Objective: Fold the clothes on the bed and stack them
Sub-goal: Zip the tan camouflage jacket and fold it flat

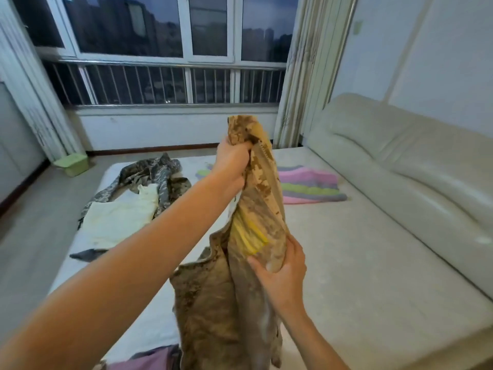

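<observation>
— Holding what, exactly?
— A tan desert-camouflage garment [208, 303] with a yellow lining, hanging upright over the bed [360, 263]. The left hand [232, 161] is raised high and fisted round the garment's bunched top. The right hand [282, 271] grips a fold lower down, thumb across the cloth.
— And the other clothes?
— They lie at the far end of the bed. A grey camouflage garment [157, 169] has a cream top [117, 220] lying over it. Well apart to the right is a pastel striped piece [312, 185], near the padded headboard [413, 177]. A green bin [72, 164] stands on the floor [26, 236].
</observation>
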The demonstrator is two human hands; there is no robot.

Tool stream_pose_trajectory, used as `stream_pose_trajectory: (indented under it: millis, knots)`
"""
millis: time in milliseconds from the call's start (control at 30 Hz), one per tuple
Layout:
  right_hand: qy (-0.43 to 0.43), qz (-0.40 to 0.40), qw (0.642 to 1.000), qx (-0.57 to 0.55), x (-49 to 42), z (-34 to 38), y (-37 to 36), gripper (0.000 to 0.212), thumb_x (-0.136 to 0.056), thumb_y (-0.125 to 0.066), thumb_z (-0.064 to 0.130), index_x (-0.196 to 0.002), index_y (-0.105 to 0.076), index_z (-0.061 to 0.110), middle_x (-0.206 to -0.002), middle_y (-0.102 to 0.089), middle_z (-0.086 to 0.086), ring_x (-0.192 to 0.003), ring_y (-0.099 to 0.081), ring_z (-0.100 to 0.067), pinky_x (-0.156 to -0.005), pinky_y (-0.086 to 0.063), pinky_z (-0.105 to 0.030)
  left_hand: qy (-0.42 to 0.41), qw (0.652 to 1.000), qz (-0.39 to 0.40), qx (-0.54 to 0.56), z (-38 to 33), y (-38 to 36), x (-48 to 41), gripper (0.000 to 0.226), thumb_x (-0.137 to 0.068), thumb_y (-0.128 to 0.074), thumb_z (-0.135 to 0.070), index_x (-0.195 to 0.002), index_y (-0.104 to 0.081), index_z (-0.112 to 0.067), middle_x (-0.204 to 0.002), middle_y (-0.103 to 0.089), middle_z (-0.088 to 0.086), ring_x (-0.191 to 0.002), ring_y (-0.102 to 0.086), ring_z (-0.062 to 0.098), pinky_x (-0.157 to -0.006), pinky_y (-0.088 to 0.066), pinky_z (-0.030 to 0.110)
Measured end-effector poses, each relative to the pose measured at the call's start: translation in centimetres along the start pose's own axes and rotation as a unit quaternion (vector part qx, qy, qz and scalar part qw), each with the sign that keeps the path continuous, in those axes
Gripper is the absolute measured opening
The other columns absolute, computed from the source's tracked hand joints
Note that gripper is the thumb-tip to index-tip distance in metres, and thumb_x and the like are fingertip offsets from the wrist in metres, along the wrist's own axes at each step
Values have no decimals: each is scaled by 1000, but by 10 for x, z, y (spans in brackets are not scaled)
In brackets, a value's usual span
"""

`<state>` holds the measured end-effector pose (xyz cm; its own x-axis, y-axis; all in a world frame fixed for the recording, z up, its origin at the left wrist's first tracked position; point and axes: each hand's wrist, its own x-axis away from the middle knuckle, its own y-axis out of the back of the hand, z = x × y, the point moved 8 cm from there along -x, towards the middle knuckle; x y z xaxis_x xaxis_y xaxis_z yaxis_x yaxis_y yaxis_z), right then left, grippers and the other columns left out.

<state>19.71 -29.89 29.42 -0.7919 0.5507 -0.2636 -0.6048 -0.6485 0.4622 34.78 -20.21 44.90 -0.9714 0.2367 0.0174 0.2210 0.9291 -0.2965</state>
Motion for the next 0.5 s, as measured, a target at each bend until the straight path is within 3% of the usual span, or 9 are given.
stream_pose_trajectory:
  millis: [67, 133, 200, 233, 300, 400, 433, 500]
  knots:
    - [37, -36, 996, -76, -24, 30, 20, 82, -60, -73, 66, -128, -32, 43, -130, -42, 11, -123, -44, -12, -103, -42, -42, -60, 992, 65, -90, -16, -7, 11, 13, -94, -53, -10, -96, -65, -14, -79, -69, 0, -73, -68, 13, -60, -56, 24]
    - [102, -16, 985, -137, -55, 73, 36, 86, -63, -78, 55, -133, -31, 40, -125, -45, 19, -118, -44, 7, -99, -44, -20, -115, 957, 142, -225, -25, -15, 24, 8, -91, -59, -15, -93, -66, -20, -85, -70, -5, -80, -68, 6, -69, -54, 20]
    - [193, 26, 975, -111, -80, 121, 44, 76, -73, -76, 31, -137, -36, 26, -112, -50, 26, -102, -44, 26, -83, -37, 3, -177, 903, 191, -341, -27, -21, 37, 20, -89, -63, -16, -108, -63, -20, -99, -69, -7, -93, -65, 3, -80, -51, 17]
    - [224, 49, 971, -65, -88, 140, 43, 60, -76, -71, 20, -130, -45, 23, -102, -52, 27, -94, -47, 26, -75, -36, 5, -207, 885, 190, -371, -26, -19, 40, 33, -88, -64, -16, -120, -58, -19, -106, -66, -6, -101, -62, 5, -84, -50, 16]
    - [244, 75, 967, 10, -97, 158, 38, 36, -79, -67, 13, -114, -59, 22, -89, -57, 19, -86, -57, 7, -70, -39, -7, -228, 893, 110, -373, -23, 4, 46, 52, -86, -67, -21, -132, -45, -23, -107, -62, -7, -104, -58, 8, -81, -48, 14]
    - [203, 60, 977, -18, -106, 152, 42, 9, -83, -66, 12, -91, -64, 15, -82, -62, 2, -77, -57, -14, -66, -42, -28, -212, 918, -22, -333, 17, 60, 60, 67, -79, -75, -32, -131, -34, -34, -117, -52, -8, -104, -50, -2, -83, -43, 19]
    - [173, 54, 982, -53, -110, 147, 46, 3, -85, -65, 13, -87, -63, 13, -80, -63, -1, -75, -58, -16, -65, -44, -30, -176, 918, -33, -354, 46, 74, 67, 73, -75, -77, -37, -133, -32, -34, -123, -49, -8, -108, -47, -2, -88, -42, 23]
    - [102, 66, 984, -131, -114, 137, 50, 2, -86, -65, 17, -86, -64, 17, -81, -66, 1, -75, -62, -10, -64, -50, -20, -62, 905, -11, -420, 114, 91, 82, 88, -70, -79, -43, -141, -30, -27, -132, -46, -5, -122, -43, 8, -98, -42, 33]
